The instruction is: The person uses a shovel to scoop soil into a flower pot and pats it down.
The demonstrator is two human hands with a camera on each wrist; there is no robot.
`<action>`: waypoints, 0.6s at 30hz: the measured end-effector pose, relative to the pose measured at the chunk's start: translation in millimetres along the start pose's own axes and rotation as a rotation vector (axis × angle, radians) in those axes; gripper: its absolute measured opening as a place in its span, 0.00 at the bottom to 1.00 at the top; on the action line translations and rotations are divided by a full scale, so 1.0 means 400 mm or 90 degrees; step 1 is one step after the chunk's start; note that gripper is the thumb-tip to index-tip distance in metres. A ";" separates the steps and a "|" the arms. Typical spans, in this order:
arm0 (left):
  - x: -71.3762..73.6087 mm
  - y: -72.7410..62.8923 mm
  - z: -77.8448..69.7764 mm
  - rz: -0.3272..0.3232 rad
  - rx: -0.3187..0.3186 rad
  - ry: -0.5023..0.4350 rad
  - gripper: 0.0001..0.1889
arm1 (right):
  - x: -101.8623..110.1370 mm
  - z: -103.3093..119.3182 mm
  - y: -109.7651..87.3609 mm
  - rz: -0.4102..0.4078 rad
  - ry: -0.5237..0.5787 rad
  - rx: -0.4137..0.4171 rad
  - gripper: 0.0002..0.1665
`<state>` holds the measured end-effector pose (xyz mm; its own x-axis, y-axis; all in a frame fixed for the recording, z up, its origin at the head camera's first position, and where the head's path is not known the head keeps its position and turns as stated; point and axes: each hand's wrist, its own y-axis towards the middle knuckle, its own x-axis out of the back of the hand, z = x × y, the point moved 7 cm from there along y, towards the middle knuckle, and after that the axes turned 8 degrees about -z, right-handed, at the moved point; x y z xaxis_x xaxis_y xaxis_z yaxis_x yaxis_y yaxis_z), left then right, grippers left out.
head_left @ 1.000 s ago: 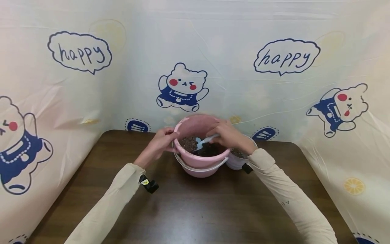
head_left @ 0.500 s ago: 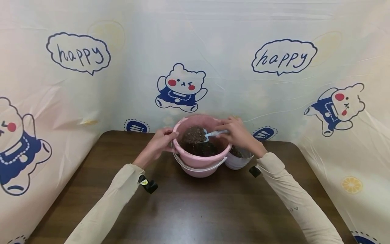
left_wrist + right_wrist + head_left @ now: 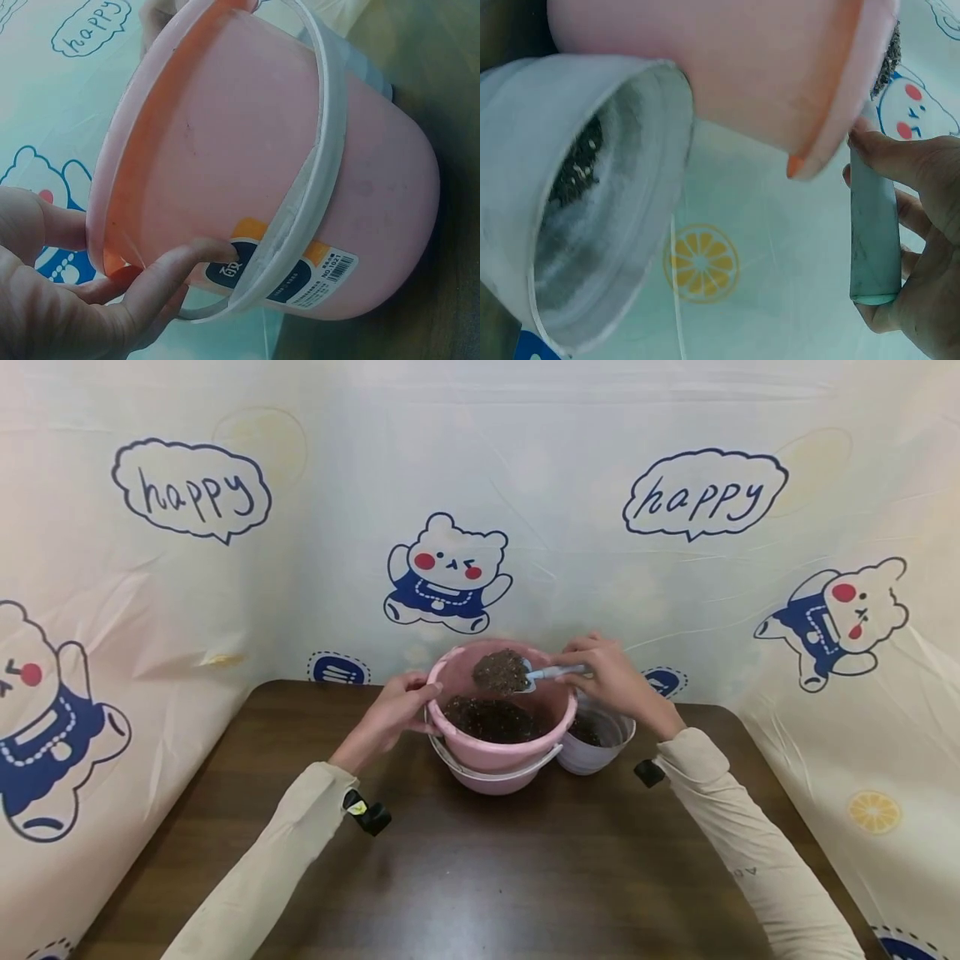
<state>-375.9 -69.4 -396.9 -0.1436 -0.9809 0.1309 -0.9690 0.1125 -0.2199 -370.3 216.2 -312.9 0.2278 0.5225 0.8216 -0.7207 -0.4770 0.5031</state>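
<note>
A pink bucket [image 3: 501, 764] with a white handle [image 3: 330, 112] stands at the far middle of the table, dark soil [image 3: 491, 722] inside. My left hand [image 3: 393, 706] grips its left rim, thumb on one side and fingers against the outer wall near a label [image 3: 300, 277]. My right hand [image 3: 603, 672] holds a small light-blue trowel [image 3: 555, 672] by its handle [image 3: 874, 232]. The trowel's blade carries a heap of soil [image 3: 501, 674] above the bucket's opening. Right of the bucket stands a whitish plant pot [image 3: 596, 760] with some soil [image 3: 581, 165] in it.
The brown wooden table [image 3: 480, 877] reaches toward the front. A printed cloth [image 3: 570, 543] hangs behind it and on both sides. The pot stands close against the bucket, below my right forearm and its sleeve [image 3: 742, 835].
My right hand has lifted the trowel out of the soil, now heaped, and moved it up and to the right. My left hand keeps its grip on the rim.
</note>
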 end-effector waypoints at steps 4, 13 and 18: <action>0.000 -0.003 -0.001 0.002 -0.002 0.001 0.26 | 0.024 -0.012 -0.007 -0.011 -0.010 0.000 0.15; -0.003 -0.007 -0.001 -0.002 0.004 -0.010 0.27 | 0.063 -0.041 -0.036 -0.036 -0.020 0.032 0.16; 0.001 -0.007 -0.002 -0.008 0.005 -0.003 0.27 | 0.081 -0.054 -0.052 -0.068 -0.019 0.060 0.15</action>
<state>-373.3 -70.1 -395.5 -0.1303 -0.9830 0.1297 -0.9690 0.0986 -0.2263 -362.2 258.5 -302.4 0.3200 0.5532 0.7692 -0.6271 -0.4849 0.6096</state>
